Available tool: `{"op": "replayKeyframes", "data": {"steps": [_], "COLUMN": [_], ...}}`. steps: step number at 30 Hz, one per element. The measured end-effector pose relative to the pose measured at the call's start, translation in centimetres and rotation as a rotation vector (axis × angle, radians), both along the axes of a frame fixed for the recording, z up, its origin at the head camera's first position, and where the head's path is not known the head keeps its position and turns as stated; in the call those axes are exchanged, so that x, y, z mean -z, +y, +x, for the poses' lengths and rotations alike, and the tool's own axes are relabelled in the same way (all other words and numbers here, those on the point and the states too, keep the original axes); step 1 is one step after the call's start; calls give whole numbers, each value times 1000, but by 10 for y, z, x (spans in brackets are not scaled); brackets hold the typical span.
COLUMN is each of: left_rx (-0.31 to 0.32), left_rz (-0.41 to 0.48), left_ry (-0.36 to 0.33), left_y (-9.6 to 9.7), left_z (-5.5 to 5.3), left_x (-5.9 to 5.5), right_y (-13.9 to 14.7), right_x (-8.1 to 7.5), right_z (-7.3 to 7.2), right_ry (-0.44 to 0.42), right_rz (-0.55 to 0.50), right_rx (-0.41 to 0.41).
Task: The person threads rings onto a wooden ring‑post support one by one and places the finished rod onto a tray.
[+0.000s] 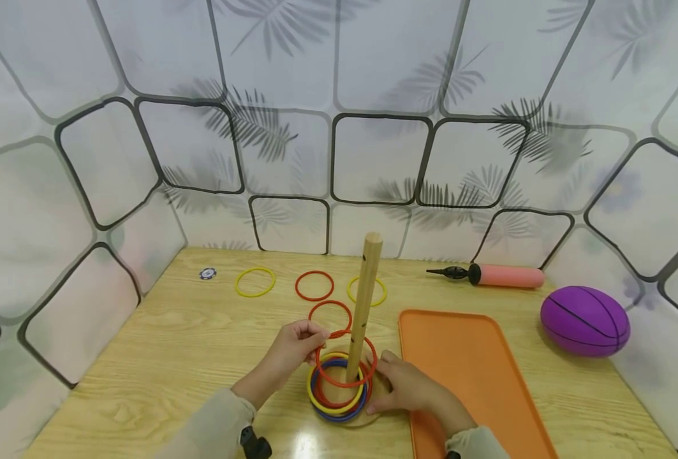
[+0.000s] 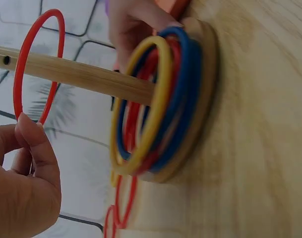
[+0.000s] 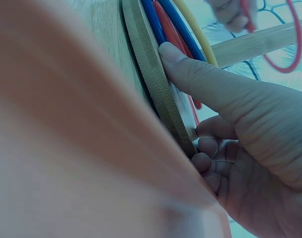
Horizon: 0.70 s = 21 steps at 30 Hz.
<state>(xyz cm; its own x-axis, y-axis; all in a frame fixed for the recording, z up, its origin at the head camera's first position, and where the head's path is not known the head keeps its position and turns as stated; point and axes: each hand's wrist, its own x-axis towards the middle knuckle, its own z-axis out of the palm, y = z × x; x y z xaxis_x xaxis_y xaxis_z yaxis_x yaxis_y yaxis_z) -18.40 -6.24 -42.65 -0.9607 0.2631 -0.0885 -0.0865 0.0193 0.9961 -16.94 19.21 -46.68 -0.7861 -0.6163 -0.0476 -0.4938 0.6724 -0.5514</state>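
My left hand (image 1: 287, 350) pinches a red ring (image 2: 60, 37) between thumb and fingers. The ring encircles the upright wooden peg (image 1: 367, 287), above the stacked rings. Around the peg's foot lie a yellow ring (image 2: 163, 64) on top, with red and blue rings (image 2: 193, 84) beneath it on the round wooden base (image 3: 153, 74). At the right side of that base, my right hand (image 1: 410, 386) grips the edge; its thumb touches the base beside the blue ring, and its other fingers are curled against the rim.
Behind the peg lie a yellow ring (image 1: 273, 280), two red rings (image 1: 314, 272) and another yellow ring (image 1: 384, 293). An orange tray (image 1: 459, 344) is beside my right hand. Farther right are a pink hand pump (image 1: 511, 276) and a purple ball (image 1: 584, 320). A poker chip (image 1: 208, 273) lies far left.
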Motion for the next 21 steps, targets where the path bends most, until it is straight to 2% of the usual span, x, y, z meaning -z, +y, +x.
{"op": "replayKeyframes", "data": {"steps": [10, 16, 21], "left_rx": [-53, -63, -65], "left_rz": [-121, -126, -125], "left_ry": [25, 22, -13], "left_y": [0, -2, -6], "left_z": [0, -1, 0], "left_x": [26, 36, 43], "right_y": [1, 0, 0], "right_x": [-1, -2, -2], "right_z": [1, 1, 2], "right_ry": [-40, -35, -40], "right_rz": [14, 24, 24], "right_rx": [6, 7, 9]}}
